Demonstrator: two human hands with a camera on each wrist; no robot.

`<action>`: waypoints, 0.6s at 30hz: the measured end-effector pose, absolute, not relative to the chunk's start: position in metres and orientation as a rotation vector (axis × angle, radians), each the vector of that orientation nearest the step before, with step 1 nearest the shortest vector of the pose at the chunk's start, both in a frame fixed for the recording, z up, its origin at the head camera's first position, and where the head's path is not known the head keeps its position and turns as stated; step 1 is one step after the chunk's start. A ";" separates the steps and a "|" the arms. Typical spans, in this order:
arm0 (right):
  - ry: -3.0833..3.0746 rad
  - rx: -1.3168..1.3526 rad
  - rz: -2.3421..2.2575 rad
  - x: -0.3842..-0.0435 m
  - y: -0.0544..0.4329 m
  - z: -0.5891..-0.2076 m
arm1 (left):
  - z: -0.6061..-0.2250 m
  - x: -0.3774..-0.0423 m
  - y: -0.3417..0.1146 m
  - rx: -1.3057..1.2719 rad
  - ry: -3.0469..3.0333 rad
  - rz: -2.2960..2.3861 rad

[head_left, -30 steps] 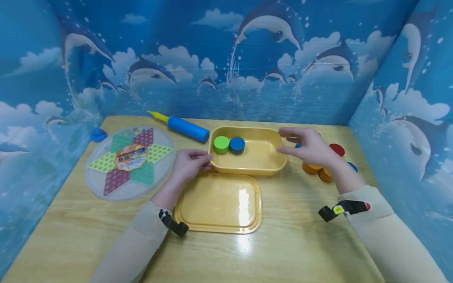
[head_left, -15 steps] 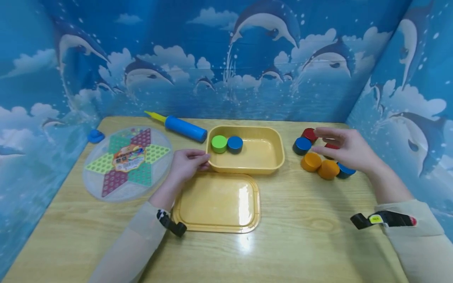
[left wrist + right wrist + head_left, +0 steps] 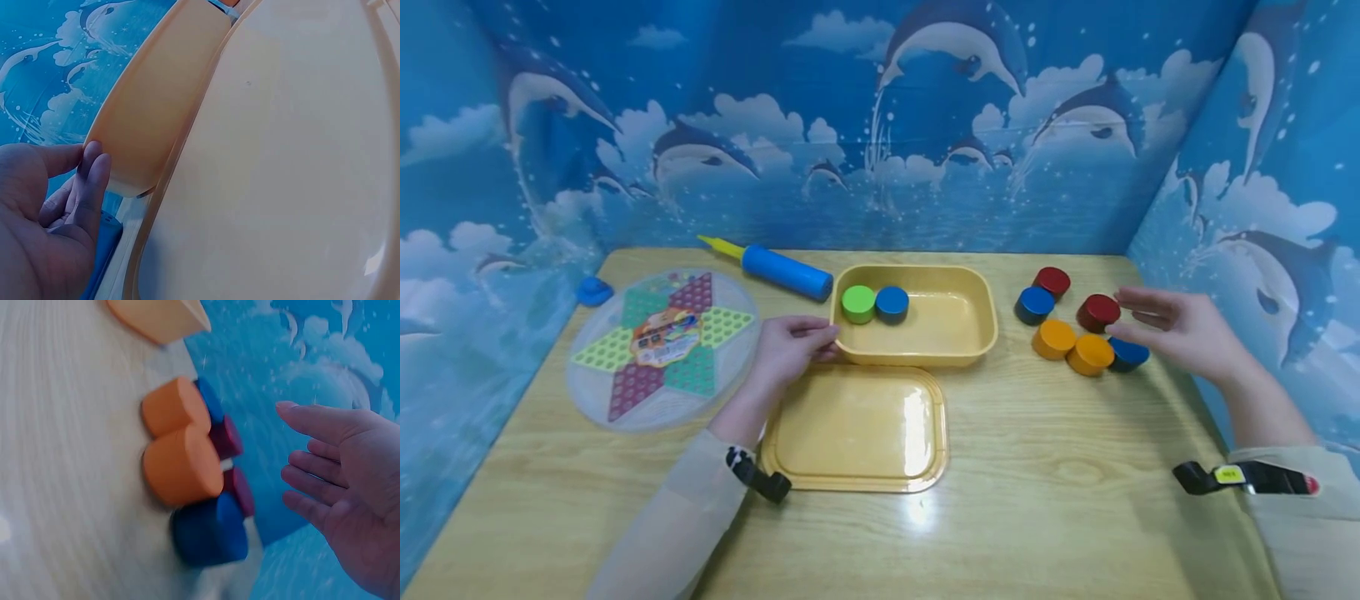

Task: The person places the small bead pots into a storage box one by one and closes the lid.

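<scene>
A yellow plastic box (image 3: 958, 340) holds a green cylinder block (image 3: 858, 304) and a blue cylinder block (image 3: 892, 305) side by side at its left end. My left hand (image 3: 793, 343) pinches the box's left rim between thumb and fingers; the left wrist view shows the fingertips at the box corner. My right hand (image 3: 1198, 335) hovers with fingers extended and nothing in it, just right of loose cylinder blocks: two red ones (image 3: 1098, 313), two orange ones (image 3: 1091, 355) and two blue ones (image 3: 1034, 306). In the right wrist view these blocks cluster left of the hand (image 3: 350, 481).
A flat yellow lid (image 3: 857, 429) lies right in front of the box. To the left is a round star-patterned game board (image 3: 662, 350). Behind lie a blue pump with a yellow nozzle (image 3: 786, 272) and a small blue object (image 3: 594, 291). Dolphin-printed cloth walls (image 3: 850, 125) enclose the table.
My right hand has moved from the box's right end, across the loose blocks, to their right side. The left hand stays at the box's left rim.
</scene>
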State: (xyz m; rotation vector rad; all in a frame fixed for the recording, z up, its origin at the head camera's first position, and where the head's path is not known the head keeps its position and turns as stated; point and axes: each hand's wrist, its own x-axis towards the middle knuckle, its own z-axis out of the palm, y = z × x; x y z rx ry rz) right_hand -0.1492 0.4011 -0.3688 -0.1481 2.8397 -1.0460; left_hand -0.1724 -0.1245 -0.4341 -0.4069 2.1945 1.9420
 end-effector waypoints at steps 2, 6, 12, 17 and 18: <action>2.834 -0.107 -1.030 -0.148 0.408 -0.376 | -0.434 -0.172 -0.125 -0.405 2.191 1.947; 2.817 -0.052 -1.048 -0.144 0.419 -0.388 | -0.434 -0.172 -0.126 -0.401 2.182 1.962; 2.786 -0.035 -1.091 -0.140 0.434 -0.407 | -0.435 -0.172 -0.127 -0.393 2.170 1.973; 2.766 -0.054 -1.043 -0.137 0.441 -0.423 | -0.435 -0.172 -0.126 -0.402 2.166 1.964; 2.765 -0.060 -1.039 -0.136 0.442 -0.425 | -0.436 -0.173 -0.126 -0.404 2.168 1.960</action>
